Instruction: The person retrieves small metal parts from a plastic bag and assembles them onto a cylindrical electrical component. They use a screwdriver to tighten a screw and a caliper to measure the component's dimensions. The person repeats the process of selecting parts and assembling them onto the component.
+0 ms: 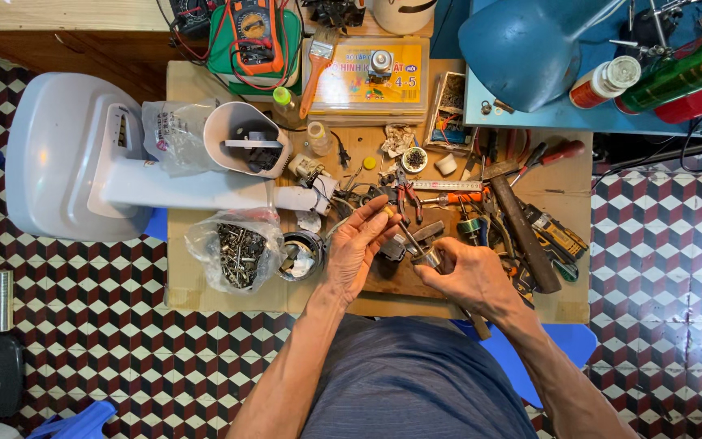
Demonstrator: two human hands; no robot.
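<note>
1. Two hands at work above the front edge of the low wooden table point(205, 293), close together near its middle.
2. Left hand point(357, 248): fingers half curled, thumb and fingertips pinched on a thin metal shaft point(404, 230) with a brass-coloured tip pointing up and left.
3. Right hand point(466, 275): closed around a small silvery cylinder point(430, 258) at the lower end of that shaft; thumb and forefinger touching the part.
4. Step in hand, as judged: fitting or pulling the shaft at the cylinder, both parts held off the table. Whether joined or merely touching: cannot tell.
5. Next move, as judged: calls for a steady grip on the cylinder and a straight pull or push along the shaft's line, without bending it.
6. Table surface: crowded. Clear bag of screws point(236, 254) near the front left corner, small round tin point(301, 256) just beside it. Red-handled pliers point(406, 195) and a hammer point(522, 219) toward the middle and right. White fan housing point(241, 140) at the left edge. Multimeter point(252, 32) and yellow plastic box point(363, 81) at the back edge.
7. Room: floor of red, black and white patterned tile point(652, 244); blue desk lamp point(526, 53) over the back right corner.
</note>
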